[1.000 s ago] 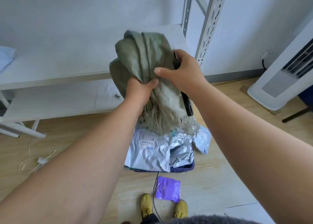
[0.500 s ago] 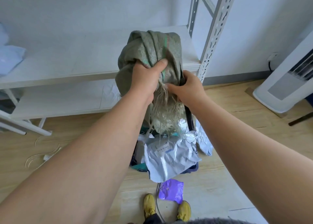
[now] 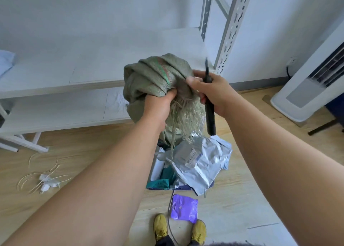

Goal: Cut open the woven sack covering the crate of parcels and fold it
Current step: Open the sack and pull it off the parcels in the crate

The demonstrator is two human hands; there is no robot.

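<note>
The left hand [image 3: 160,104] is clenched tight on the bunched, coarse-woven green sack [image 3: 152,80], just above its frayed straw-like fringe. The right hand [image 3: 210,91] is curled around a slim black knife [image 3: 210,113], its thumb pressing the sack. The bundle hangs above the crate [image 3: 211,185] of crinkled silver parcels [image 3: 197,164]. Half a second ago the knife lay hidden against the cloth; it now stands clear.

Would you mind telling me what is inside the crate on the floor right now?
The crate holds crumpled silver parcels, one showing a label, plus teal packaging at its near-left corner. Anything deeper is covered by these and the hanging woven sack.
</note>
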